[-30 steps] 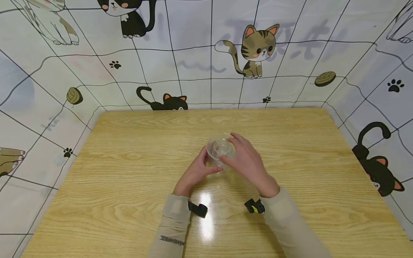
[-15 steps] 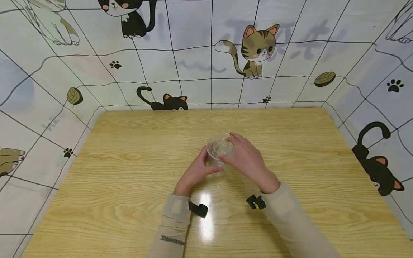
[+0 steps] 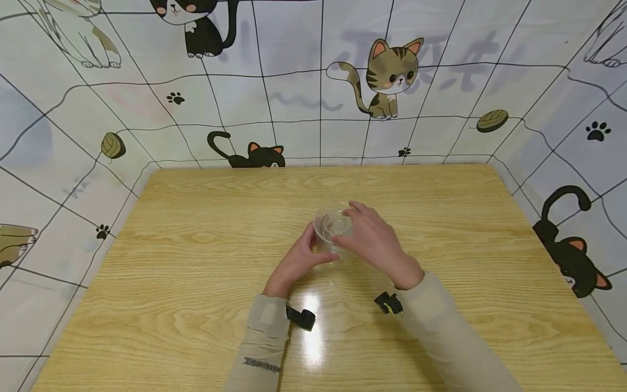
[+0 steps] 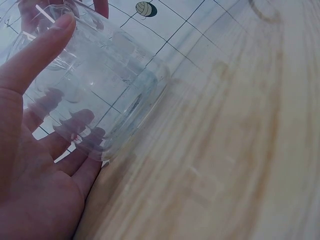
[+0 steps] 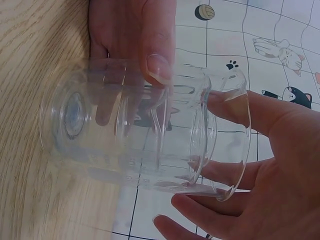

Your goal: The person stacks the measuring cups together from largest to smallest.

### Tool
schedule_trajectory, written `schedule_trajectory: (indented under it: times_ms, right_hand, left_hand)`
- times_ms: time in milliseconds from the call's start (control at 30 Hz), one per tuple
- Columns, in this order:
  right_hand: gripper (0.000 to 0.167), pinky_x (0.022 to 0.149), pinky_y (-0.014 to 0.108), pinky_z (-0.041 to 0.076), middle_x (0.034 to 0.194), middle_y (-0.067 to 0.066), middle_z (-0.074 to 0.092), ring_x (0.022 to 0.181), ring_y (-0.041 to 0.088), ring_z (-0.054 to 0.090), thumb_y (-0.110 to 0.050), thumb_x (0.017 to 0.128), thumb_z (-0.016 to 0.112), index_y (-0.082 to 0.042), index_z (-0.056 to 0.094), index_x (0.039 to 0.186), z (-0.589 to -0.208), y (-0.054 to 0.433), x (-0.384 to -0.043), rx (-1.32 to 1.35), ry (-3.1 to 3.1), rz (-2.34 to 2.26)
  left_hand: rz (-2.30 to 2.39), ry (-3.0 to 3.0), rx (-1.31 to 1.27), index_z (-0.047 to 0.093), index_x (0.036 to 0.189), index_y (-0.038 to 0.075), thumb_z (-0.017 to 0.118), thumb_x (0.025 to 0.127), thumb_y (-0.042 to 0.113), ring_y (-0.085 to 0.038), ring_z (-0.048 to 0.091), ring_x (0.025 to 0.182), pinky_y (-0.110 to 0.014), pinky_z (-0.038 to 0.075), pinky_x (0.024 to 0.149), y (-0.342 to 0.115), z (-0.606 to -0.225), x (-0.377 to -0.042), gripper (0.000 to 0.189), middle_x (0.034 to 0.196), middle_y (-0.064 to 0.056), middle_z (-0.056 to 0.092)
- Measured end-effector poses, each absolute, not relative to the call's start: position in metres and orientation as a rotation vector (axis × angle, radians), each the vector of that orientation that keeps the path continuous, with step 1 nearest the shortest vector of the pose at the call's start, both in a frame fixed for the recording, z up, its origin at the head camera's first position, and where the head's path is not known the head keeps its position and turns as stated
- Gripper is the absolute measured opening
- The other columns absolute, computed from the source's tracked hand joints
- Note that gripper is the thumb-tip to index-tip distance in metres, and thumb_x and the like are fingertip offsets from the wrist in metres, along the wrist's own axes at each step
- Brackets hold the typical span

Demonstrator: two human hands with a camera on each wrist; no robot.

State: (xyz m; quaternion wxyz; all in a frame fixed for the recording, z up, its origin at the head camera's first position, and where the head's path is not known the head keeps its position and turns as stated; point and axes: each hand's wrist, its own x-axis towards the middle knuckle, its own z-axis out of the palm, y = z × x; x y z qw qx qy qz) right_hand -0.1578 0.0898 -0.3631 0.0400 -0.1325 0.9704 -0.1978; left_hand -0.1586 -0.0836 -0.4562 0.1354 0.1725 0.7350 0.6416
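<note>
A clear, large beaker (image 5: 75, 155) stands upright on the table, with a smaller clear beaker (image 5: 160, 142) nested inside its mouth. My left hand (image 3: 299, 261) wraps the outer wall from the left, thumb at the near side and fingers around the far side. In the left wrist view those fingers (image 4: 80, 130) show through the clear wall. From the right, my right hand (image 3: 377, 242) reaches over the rim. Its thumb and fingers pinch the smaller beaker near its rim. Transparent walls overlap, so exact contact is hard to see.
The wooden table (image 3: 196, 261) extends around both hands. A white cloth backdrop (image 3: 294, 98) printed with cats and grid lines rises behind the table and along its sides. Light glares off the tabletop (image 3: 312, 332) between the forearms.
My right wrist and forearm have shifted slightly forward, while the fingers keep nearly the same hold. The left hand and larger beaker stay in place.
</note>
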Motion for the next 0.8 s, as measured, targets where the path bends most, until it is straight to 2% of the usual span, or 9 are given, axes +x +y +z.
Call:
schedule_trajectory:
  times_ms: [167, 233, 500, 800]
  right_hand:
    - [0.064, 0.079, 0.05, 0.044, 0.138, 0.013, 0.035, 0.12, 0.031, 0.037, -0.046, 0.074, 0.066, -0.004, 0.053, 0.12, -0.362, 0.089, -0.16, -0.405, 2.969, -0.564]
    - [0.064, 0.079, 0.05, 0.044, 0.138, 0.013, 0.035, 0.121, 0.031, 0.037, -0.046, 0.074, 0.066, -0.004, 0.053, 0.12, -0.362, 0.088, -0.16, -0.404, 2.964, -0.552]
    - [0.06, 0.076, 0.051, 0.045, 0.138, 0.014, 0.034, 0.122, 0.031, 0.035, -0.042, 0.075, 0.067, -0.005, 0.054, 0.12, -0.356, 0.086, -0.158, -0.427, 2.966, -0.513]
    - [0.058, 0.075, 0.053, 0.045, 0.138, 0.015, 0.033, 0.122, 0.033, 0.035, -0.04, 0.076, 0.067, -0.005, 0.053, 0.121, -0.354, 0.085, -0.157, -0.45, 2.961, -0.472]
  left_hand:
    - [1.87, 2.145, 0.482, 0.025, 0.137, 0.035, 0.077, 0.069, 0.031, -0.009, 0.033, 0.124, -0.035, 0.025, 0.101, -0.083, -0.472, -0.165, 0.085, 0.136, 0.01, 0.035]
    - [1.874, 2.159, 0.49, 0.025, 0.136, 0.035, 0.077, 0.068, 0.033, -0.009, 0.034, 0.123, -0.036, 0.026, 0.101, -0.083, -0.476, -0.166, 0.085, 0.135, 0.011, 0.036]
    - [1.899, 2.143, 0.508, 0.026, 0.137, 0.03, 0.077, 0.07, 0.028, -0.011, 0.035, 0.123, -0.037, 0.026, 0.101, -0.083, -0.471, -0.164, 0.085, 0.135, 0.009, 0.037]
    - [1.888, 2.114, 0.523, 0.024, 0.14, 0.019, 0.074, 0.073, 0.018, -0.015, 0.034, 0.124, -0.043, 0.025, 0.101, -0.084, -0.449, -0.156, 0.083, 0.136, 0.0, 0.037]
